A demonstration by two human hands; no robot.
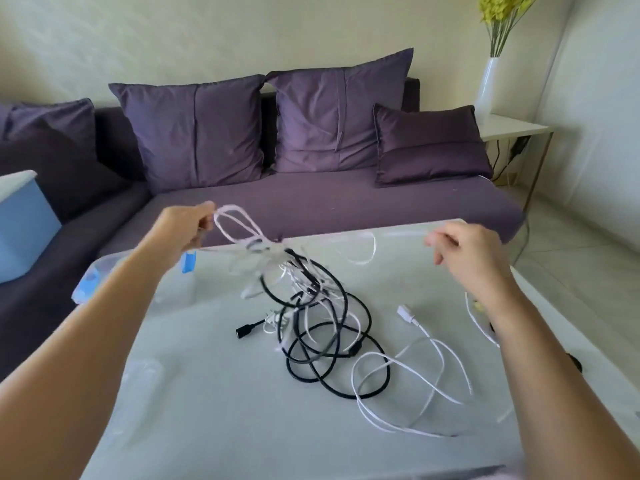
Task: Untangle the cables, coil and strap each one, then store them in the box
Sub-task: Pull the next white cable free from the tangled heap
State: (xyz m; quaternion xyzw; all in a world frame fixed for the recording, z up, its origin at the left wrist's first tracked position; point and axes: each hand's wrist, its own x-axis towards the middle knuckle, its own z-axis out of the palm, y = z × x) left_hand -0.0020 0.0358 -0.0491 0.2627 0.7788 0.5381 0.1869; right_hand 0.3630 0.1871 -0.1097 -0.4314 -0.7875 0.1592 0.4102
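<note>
Head view: left hand (183,230), right hand (464,251) each pinch white cable (258,241); limp, light, seemingly best gripped beside knot (277,251).

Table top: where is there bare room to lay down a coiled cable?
The near strip of the table, below the black cable, is bare. So is the patch between the tangle and the right hand. The centre is crowded, and loops of white cable fill the near right. The left hand holds white cable over the far left.

A single head-worn camera looked forward and down from close above the table's (214,393) near edge, facing the sofa (311,199) beyond its far edge.
</note>
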